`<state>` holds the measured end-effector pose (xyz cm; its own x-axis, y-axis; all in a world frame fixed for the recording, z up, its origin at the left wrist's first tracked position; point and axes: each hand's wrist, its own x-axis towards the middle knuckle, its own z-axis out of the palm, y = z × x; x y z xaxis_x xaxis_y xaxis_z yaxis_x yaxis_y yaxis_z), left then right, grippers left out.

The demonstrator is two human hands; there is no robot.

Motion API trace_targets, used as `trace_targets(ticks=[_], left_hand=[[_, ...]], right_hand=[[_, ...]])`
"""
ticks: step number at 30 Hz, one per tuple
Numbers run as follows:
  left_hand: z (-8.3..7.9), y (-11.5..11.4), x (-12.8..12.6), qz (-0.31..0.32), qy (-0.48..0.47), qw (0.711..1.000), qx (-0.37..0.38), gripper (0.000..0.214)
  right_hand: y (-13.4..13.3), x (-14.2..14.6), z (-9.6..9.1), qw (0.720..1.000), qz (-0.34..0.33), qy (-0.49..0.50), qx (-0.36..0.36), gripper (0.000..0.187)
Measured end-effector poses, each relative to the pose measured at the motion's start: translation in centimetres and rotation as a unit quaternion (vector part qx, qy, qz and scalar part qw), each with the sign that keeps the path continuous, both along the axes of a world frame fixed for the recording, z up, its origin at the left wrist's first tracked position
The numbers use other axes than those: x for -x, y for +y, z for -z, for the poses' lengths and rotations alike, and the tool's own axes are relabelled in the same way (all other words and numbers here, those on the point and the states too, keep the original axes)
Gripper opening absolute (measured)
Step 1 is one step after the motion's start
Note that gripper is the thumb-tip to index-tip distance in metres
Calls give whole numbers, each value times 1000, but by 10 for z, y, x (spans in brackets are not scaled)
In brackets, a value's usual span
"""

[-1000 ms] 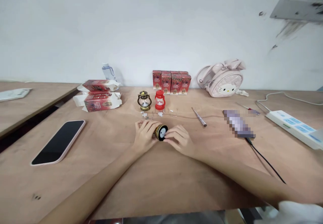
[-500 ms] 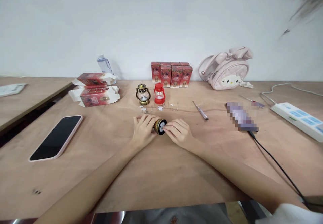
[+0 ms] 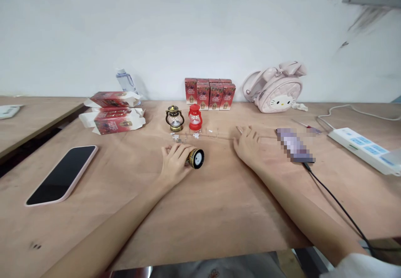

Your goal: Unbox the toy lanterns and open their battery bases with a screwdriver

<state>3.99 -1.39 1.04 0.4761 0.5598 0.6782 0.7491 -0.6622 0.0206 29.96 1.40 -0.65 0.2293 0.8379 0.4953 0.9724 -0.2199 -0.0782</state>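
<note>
My left hand [image 3: 176, 161] is wrapped round a small bronze lantern [image 3: 196, 158] lying on its side. The lantern's round base, black with a white disc, faces right; the rest is hidden by my fingers. On the right, my right hand [image 3: 247, 145] is closed over a slim screwdriver [image 3: 239, 129], of which only one thin end shows. Behind my hands a second bronze lantern [image 3: 174, 118] and a red lantern [image 3: 195, 117] stand upright. In front of them lie small white tags [image 3: 196, 135] and bent thin wires [image 3: 213, 135].
Red boxes [image 3: 203, 96] stand against the wall, left of a pink bag [image 3: 278, 96]. Opened red boxes [image 3: 119, 120] and a bottle [image 3: 125, 81] are at the left, beyond a phone [image 3: 62, 175]. At the right are a blurred phone [image 3: 294, 144], a red-handled tool [image 3: 312, 130] and a power strip [image 3: 365, 149].
My right hand has left the lantern's base and moved right, onto the screwdriver that lay bare on the table. My left hand still holds the lantern. The view has shifted slightly.
</note>
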Motion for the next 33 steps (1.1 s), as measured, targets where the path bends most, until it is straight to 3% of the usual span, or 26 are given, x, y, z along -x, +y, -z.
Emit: trace_targets(ticks=[2,4,6,8,10,12,15,17,18,20,22,23,26,28,33], left_hand=[[0,0,0,-8,-5,1000,3,27],[1,1,0,-18,-9,1000,0,27],[2,1,0,-32,-15,999,-5,31],[4,2,0,-49,-23,998,-10,41],[5,2,1,-64,-32,997,-14,52],[5,2,1,-65,-38,997,-15,54],[3,1,1,-47,-37,998,-18,48],[2,-1,0,-32,-37,999,-21,45],[1,-1,0,-25,-38,999,-23,44],[1,-2,-1,-12,-43,999,-25,43],[1,-2,-1,1,-47,999,-27,43],[2,-2,-1,5,-48,998,-29,43],[2,-2,-1,8,-43,999,-30,44],[2,-3,-1,6,-43,999,-30,44],[1,-3,-1,8,-46,998,-29,42]], right_hand=[[-2,-12,4,999,37,-7,25,40],[-7,-21,7,999,32,9,24,29],[-13,-25,9,997,-17,70,-12,28],[-20,-23,8,972,-101,198,-71,30],[-29,-12,3,904,-191,364,-122,29],[-41,5,-3,803,-256,519,-141,26],[-58,33,-13,643,-293,699,-113,24],[-66,45,-17,556,-298,773,-69,22],[-69,49,-17,527,-300,794,-48,22],[-72,53,-15,498,-305,811,-26,21],[-74,53,-12,510,-316,800,-26,21],[-76,53,-11,535,-326,779,-28,20],[-83,52,-10,657,-369,657,-28,17],[-89,51,-11,720,-397,567,-49,15],[-97,49,-14,777,-449,433,-87,13]])
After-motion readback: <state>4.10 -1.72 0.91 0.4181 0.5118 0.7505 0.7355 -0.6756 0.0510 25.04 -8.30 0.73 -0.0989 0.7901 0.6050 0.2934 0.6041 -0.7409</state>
